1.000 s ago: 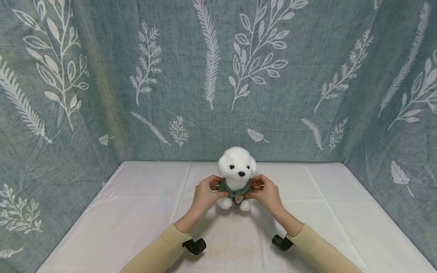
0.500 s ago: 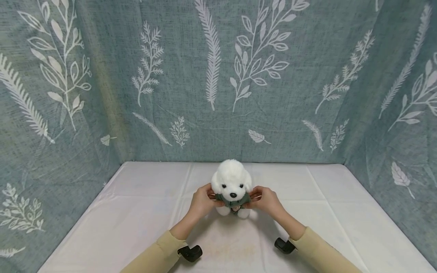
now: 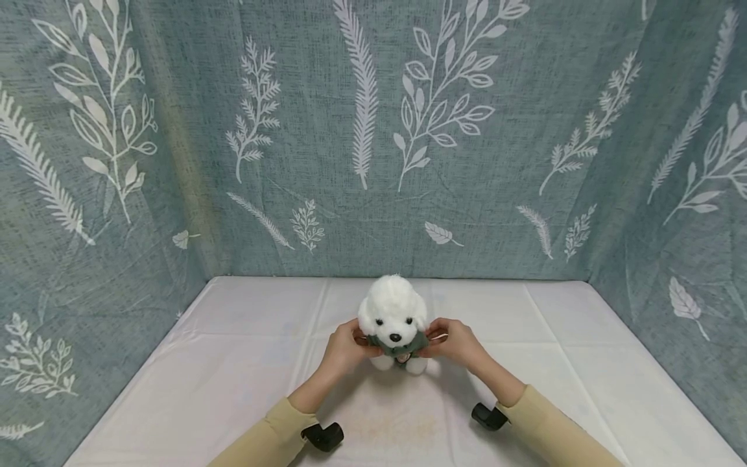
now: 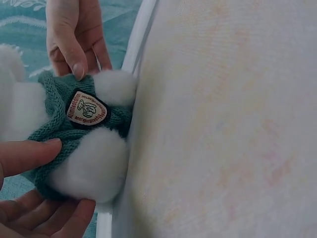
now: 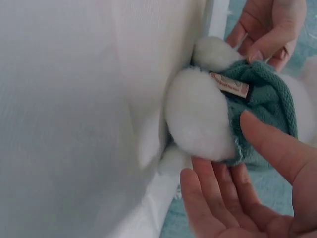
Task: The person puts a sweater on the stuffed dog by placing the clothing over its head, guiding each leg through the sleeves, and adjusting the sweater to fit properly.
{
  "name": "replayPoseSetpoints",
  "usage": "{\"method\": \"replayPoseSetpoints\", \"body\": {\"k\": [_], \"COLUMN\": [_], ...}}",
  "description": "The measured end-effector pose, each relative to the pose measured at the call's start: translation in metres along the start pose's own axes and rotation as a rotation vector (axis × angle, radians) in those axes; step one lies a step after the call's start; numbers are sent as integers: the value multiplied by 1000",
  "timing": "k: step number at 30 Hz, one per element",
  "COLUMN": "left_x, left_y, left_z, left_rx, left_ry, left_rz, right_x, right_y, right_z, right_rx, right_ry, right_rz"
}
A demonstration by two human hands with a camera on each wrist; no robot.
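Note:
A white plush dog (image 3: 392,300) sits upright on the cloth-covered table, its head tipped forward and down. It wears a green knitted sweater (image 4: 60,106) with an oval patch (image 4: 88,107) on the chest. My left hand (image 3: 345,347) grips the sweater at one side, thumb on the front and fingers behind. On the opposite side my right hand (image 3: 455,344) holds it the same way; in the right wrist view its thumb (image 5: 270,144) lies on the knit, with the fingers under the body. The dog's back is hidden in every view.
White cloth with fold lines covers the table (image 3: 525,376). Blue-green curtains (image 3: 315,130) with white leaf prints enclose the back and both sides. A black wrist mount (image 3: 323,437) sits at the left cuff, another black mount (image 3: 489,416) at the right.
The plush dog's head has dropped forward and a little to the left, now covering more of the sweater's front. Both hands have sunk slightly with it and keep their hold.

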State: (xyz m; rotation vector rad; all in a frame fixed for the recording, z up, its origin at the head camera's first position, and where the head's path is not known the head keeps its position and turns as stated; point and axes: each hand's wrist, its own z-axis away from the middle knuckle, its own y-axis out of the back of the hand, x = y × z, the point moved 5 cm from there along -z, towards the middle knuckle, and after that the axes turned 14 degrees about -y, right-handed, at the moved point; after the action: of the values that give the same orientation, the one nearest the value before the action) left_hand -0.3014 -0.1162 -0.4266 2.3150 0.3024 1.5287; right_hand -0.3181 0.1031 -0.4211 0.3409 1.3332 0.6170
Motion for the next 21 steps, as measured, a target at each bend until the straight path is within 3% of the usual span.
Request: {"method": "replayPoseSetpoints", "body": {"k": [8,13,17,21], "left_x": [4,13,32,57], "left_y": [13,36,56,66], "left_z": [-2,-11,-16,-16], "left_rx": [-120,-183,-105,50], "left_ry": [-11,33,36,-80], "left_rz": [7,3,-46,-81], "right_x": [-1,-4,-9,-16], "right_y": [12,21,24,19], "right_z": [-3,-11,-23,-38], "right_rx": [-226,-253,-150,-39], "right_ry": [0,-35,-64,-44], "right_rz": [-17,-66,-137,-161]}}
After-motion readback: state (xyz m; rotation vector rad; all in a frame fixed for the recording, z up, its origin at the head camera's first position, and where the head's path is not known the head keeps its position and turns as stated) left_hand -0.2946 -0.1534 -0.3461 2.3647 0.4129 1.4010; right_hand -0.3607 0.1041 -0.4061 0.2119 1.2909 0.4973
